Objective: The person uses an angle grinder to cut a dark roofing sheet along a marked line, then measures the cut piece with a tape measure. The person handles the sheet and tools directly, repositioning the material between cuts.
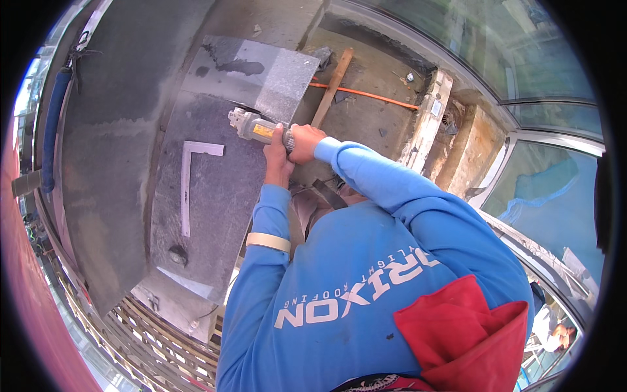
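The fingers of the left hand (277, 161) and right hand (305, 143) are closed around the angle grinder (263, 129), the right at its rear end, the left just ahead. The grinder's head points left of the fingers, above the grey slab (232, 209); whether its disc touches stone I cannot tell.

With both grips bunched toward the back, the nose has little support, so a snagged disc could kick and twist the body out of line. The metal L-square (186, 179) lies loose on the slab, left of and below the fingers; vibration or a knock could shift it, or a wandering disc could strike it. Beyond the fingers, the upper slab (282, 81) might chip along its edge if the tool lands unevenly. The orange line (375, 97), above and right of the fingers, could be nicked by a wide swing, as could the wooden batten (334, 86) crossing it. The bare fingers sit near any flying grit.
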Demonstrator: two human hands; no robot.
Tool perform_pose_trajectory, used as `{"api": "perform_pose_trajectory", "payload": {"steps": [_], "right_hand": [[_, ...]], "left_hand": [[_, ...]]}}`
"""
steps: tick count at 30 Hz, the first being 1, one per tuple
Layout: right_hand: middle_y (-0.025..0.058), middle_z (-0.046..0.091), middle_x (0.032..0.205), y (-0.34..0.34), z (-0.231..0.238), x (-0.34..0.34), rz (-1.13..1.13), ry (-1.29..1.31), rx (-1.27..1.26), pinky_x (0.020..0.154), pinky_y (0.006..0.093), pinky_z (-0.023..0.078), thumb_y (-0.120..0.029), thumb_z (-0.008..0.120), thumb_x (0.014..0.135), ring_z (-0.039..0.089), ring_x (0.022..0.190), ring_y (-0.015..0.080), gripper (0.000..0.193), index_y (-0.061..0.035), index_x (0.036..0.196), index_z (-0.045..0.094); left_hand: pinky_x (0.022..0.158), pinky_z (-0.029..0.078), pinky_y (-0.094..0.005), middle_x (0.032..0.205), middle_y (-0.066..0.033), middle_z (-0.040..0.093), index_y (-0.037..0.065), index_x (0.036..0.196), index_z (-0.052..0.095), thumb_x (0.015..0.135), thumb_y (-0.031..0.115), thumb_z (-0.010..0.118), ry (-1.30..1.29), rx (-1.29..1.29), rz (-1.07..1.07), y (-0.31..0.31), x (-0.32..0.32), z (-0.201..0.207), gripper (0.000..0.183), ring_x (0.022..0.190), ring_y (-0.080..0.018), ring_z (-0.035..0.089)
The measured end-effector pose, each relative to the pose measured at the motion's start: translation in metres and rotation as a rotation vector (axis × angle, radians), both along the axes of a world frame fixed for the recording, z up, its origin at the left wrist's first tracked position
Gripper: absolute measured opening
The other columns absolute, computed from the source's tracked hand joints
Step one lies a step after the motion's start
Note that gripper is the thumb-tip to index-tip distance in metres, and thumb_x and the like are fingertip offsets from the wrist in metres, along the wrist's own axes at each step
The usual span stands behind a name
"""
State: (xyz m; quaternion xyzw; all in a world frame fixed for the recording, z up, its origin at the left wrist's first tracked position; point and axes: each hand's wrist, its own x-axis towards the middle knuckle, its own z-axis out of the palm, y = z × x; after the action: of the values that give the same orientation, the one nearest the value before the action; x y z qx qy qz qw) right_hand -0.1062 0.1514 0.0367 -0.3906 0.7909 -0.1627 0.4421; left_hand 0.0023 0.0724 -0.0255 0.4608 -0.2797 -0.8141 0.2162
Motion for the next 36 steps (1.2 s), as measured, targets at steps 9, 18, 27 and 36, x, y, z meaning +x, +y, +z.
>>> {"api": "perform_pose_trajectory", "payload": {"steps": [9, 18, 27, 36], "right_hand": [[0.0272, 0.072, 0.105, 0.066, 0.003, -0.001, -0.015, 0.036, -0.005, 0.09, 0.0477, 0.058, -0.027, 0.077, 0.068, 0.071, 0.103, 0.0435, 0.06, 0.0052, 0.115, 0.059], [0.0256, 0.074, 0.105, 0.004, -0.01, 0.0, -0.016, 0.015, -0.034, 0.09, 0.0464, 0.058, -0.026, 0.077, 0.068, 0.073, 0.104, 0.0406, 0.056, 0.0049, 0.114, 0.063], [0.0255, 0.073, 0.108, 0.03, -0.007, 0.001, -0.027, 0.033, -0.025, 0.091, 0.0468, 0.058, -0.029, 0.078, 0.069, 0.072, 0.104, 0.0409, 0.058, 0.0037, 0.115, 0.063], [0.026, 0.073, 0.106, 0.1, 0.01, -0.005, -0.026, 0.001, 0.015, 0.09, 0.0483, 0.057, -0.03, 0.079, 0.068, 0.071, 0.104, 0.0428, 0.062, 0.0033, 0.116, 0.06]], "left_hand": [[0.079, 0.06, -0.038, 0.111, -0.0129, 0.066, -0.009, 0.122, 0.057, 0.093, 0.026, 0.077, -0.057, 0.024, 0.025, 0.071, -0.002, -0.001, 0.05, 0.091, -0.0208, 0.07], [0.078, 0.062, -0.0401, 0.111, -0.0144, 0.067, -0.01, 0.121, 0.057, 0.095, 0.032, 0.075, -0.047, -0.066, 0.038, 0.006, -0.002, -0.008, 0.052, 0.091, -0.0228, 0.071], [0.078, 0.061, -0.0394, 0.112, -0.0146, 0.067, -0.009, 0.125, 0.055, 0.095, 0.029, 0.075, -0.083, -0.028, 0.018, 0.03, 0.0, -0.005, 0.052, 0.093, -0.0227, 0.071], [0.081, 0.061, -0.0402, 0.109, -0.0125, 0.067, -0.007, 0.122, 0.058, 0.095, 0.034, 0.075, -0.006, 0.0, -0.001, 0.105, -0.004, 0.001, 0.051, 0.094, -0.0216, 0.07]]}}
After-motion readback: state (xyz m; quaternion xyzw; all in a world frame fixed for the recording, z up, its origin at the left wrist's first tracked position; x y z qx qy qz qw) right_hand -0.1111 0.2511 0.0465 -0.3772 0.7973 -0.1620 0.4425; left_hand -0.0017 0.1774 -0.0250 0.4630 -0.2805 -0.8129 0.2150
